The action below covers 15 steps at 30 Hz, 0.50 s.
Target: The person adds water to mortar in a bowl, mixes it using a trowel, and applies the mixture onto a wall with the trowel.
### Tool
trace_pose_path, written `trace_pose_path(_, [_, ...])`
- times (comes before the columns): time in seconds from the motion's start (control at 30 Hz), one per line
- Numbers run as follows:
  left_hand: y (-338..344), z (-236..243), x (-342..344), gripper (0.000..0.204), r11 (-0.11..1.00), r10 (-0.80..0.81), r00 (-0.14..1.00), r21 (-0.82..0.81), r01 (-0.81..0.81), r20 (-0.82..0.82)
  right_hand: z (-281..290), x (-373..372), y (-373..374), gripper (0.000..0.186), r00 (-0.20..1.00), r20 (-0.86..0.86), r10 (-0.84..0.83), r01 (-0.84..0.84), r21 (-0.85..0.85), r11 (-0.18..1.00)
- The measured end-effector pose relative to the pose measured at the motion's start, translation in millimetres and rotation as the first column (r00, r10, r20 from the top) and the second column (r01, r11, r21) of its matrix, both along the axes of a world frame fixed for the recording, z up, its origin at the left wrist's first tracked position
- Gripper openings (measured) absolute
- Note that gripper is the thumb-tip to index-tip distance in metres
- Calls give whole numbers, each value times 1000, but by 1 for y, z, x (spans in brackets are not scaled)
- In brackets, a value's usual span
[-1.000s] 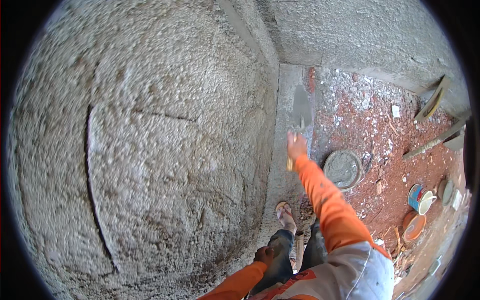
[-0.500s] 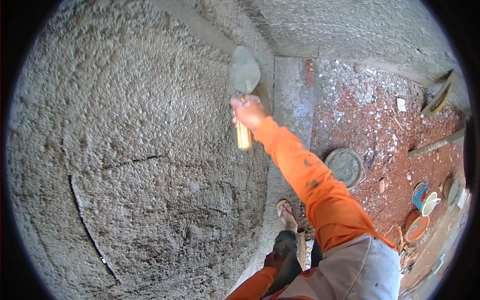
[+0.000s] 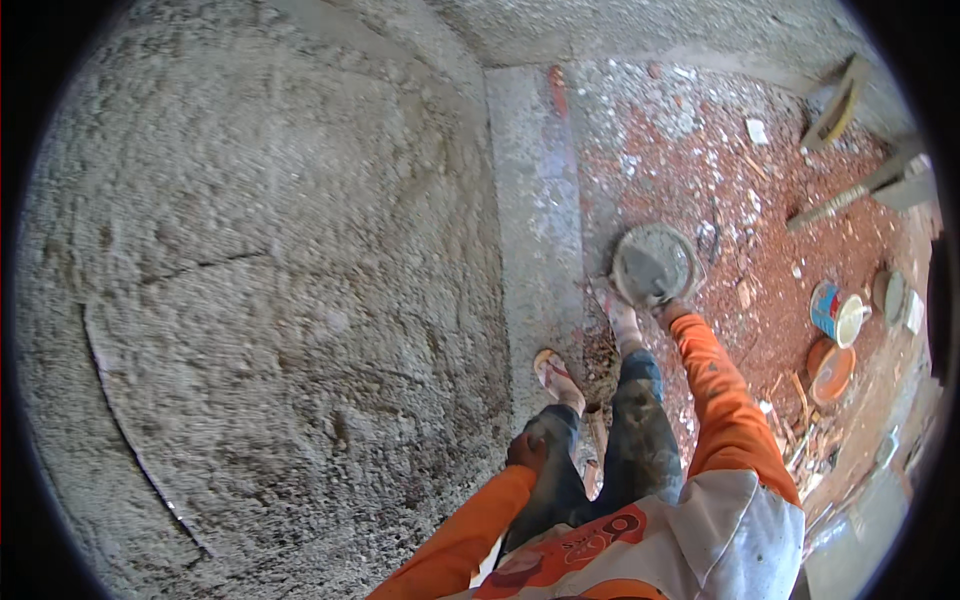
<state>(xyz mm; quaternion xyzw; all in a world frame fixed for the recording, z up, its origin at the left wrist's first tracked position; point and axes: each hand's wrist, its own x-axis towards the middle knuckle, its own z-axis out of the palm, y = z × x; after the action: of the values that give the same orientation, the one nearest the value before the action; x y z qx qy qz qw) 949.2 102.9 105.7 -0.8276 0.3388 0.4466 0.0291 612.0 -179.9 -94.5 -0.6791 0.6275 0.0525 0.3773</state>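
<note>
My right hand (image 3: 672, 315) is closed at the near rim of a round bucket (image 3: 703, 270) of wet grey mortar (image 3: 648, 240). It grips a trowel whose handle is mostly hidden by the hand; the grey blade (image 3: 657, 286) dips into the mortar and is hard to tell from it. My left hand (image 3: 527, 452) rests on my left leg near the knee, fingers laid over the trouser cloth and nothing seen in them. To the left rises a rough grey plastered wall (image 3: 300, 330) with a dark crack line.
A concrete strip (image 3: 540, 200) runs along the wall's foot, by my sandalled feet. Rubble-strewn red earth (image 3: 740, 220) lies to the right. There stand a blue-and-white paint can (image 3: 835, 312), an orange tub (image 3: 830, 370) and a wooden float (image 3: 838, 105). A plank (image 3: 840, 205) lies nearby.
My right hand has come down from the wall with the trowel to the mortar bucket. The view has shifted, showing more of the legs. The left hand stays on the leg.
</note>
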Motion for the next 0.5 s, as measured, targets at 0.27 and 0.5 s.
trace_pose_path(0.27, [38,-19,0,51,933,-360,926,37,358,110,-40,-67,-39,35,943,-309,126,7,394,919])
trace_pose_path(0.5, [38,-2,-46,45,917,-376,925,165,362,60,-88,37,-21,26,899,-423,113,-80,95,992])
